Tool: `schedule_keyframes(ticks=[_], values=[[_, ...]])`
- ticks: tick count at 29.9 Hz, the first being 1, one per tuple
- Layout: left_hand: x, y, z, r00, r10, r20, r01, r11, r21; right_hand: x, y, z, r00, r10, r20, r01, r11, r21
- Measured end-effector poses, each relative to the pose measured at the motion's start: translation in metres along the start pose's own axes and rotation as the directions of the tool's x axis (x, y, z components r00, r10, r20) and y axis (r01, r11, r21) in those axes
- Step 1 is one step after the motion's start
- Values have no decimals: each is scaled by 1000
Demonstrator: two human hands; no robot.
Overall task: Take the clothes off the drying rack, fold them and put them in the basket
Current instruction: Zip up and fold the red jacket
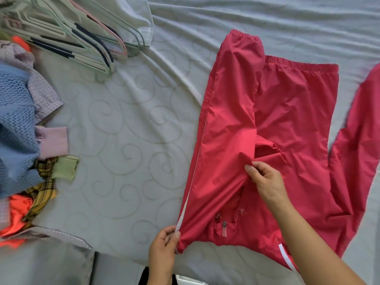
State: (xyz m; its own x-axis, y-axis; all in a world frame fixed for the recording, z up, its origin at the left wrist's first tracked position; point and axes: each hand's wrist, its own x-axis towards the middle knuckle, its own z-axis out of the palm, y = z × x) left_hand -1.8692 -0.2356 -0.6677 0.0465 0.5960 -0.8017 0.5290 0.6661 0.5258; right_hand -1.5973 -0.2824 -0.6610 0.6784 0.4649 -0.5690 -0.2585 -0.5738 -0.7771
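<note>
A red windbreaker jacket (pixel 287 112) lies spread on the pale bed sheet (pixel 127 124), right of centre. One sleeve is folded across its body, the other trails off to the right. My left hand (pixel 162 249) pinches the jacket's near left corner by the white-edged seam. My right hand (pixel 265 182) pinches a fold of the red fabric at the middle of the jacket. A zipper pull shows near the lower edge. No drying rack or basket is in view.
A heap of clothes (pixel 22 124) lies at the left edge: blue mesh knit, lilac check, yellow plaid, bright orange, pale green. A pile of plastic hangers (pixel 78 36) rests at the top left.
</note>
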Motion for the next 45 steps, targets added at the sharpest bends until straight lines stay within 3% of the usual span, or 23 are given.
schedule_keyframes(ticks=[2, 4, 5, 6, 7, 8, 9, 10, 11, 14, 18, 22, 27, 29, 30, 33, 36, 38, 42, 43, 45], values=[[-1, 0, 5, 999, 27, 18, -29, 994, 105, 3, 5, -2, 1000, 7, -2, -8, 985, -174], [-5, 12, 8, 946, 325, -13, -300, 888, 349, -2, 8, -3, 997, -23, -79, -2, 955, -297], [-7, 23, 10, 847, 531, 14, -473, 743, 474, -7, 6, -3, 977, -143, -160, 72, 921, -384], [-7, 33, 14, 701, 707, 99, -616, 530, 582, -13, 3, 1, 928, -309, -209, 178, 859, -480], [-4, 42, 21, 543, 808, 229, -715, 302, 631, -18, -4, 8, 854, -476, -209, 296, 777, -556], [0, 54, 30, 430, 828, 359, -766, 124, 631, -21, -11, 18, 786, -597, -162, 405, 695, -595], [7, 61, 39, 361, 807, 467, -789, -2, 614, -22, -18, 30, 740, -668, -80, 490, 616, -617], [17, 62, 47, 342, 765, 546, -793, -78, 605, -17, -21, 43, 707, -707, 16, 548, 533, -644], [29, 57, 53, 369, 714, 595, -774, -118, 622, -8, -21, 55, 695, -711, 102, 567, 456, -686], [58, 32, 63, 527, 587, 615, -686, -133, 715, 27, -1, 79, 761, -591, 267, 493, 258, -831], [71, 14, 74, 529, 628, 571, -619, -174, 765, 59, 29, 84, 780, -545, 306, 462, 174, -870], [70, 19, 75, 519, 637, 570, -596, -209, 775, 62, 23, 86, 771, -558, 309, 487, 203, -849], [68, 26, 71, 547, 595, 589, -639, -158, 753, 45, 22, 62, 812, -509, 285, 472, 286, -834], [65, 29, 71, 568, 569, 594, -638, -151, 755, 34, 23, 47, 836, -499, 227, 449, 387, -805], [63, 31, 69, 564, 558, 609, -648, -158, 745, 26, 22, 38, 854, -498, 149, 418, 488, -766], [56, 39, 61, 533, 559, 635, -683, -159, 713, -8, 26, 6, 883, -450, -134, 297, 756, -583], [40, 56, 65, 517, 633, 575, -709, -59, 703, -45, 56, -45, 857, -402, -324, 196, 834, -517], [24, 80, 93, 432, 700, 569, -787, -16, 617, -61, 75, -77, 851, -323, -414, 91, 868, -489], [10, 145, 203, 178, 660, 730, -928, -135, 348, -77, 96, -110, 770, -88, -632, -132, 947, -293], [10, 161, 235, 154, 614, 774, -933, -167, 318, -80, 102, -114, 741, -22, -671, -176, 958, -226], [6, 193, 291, 174, 457, 872, -916, -251, 314, -87, 114, -121, 678, 150, -720, -262, 964, -46]])
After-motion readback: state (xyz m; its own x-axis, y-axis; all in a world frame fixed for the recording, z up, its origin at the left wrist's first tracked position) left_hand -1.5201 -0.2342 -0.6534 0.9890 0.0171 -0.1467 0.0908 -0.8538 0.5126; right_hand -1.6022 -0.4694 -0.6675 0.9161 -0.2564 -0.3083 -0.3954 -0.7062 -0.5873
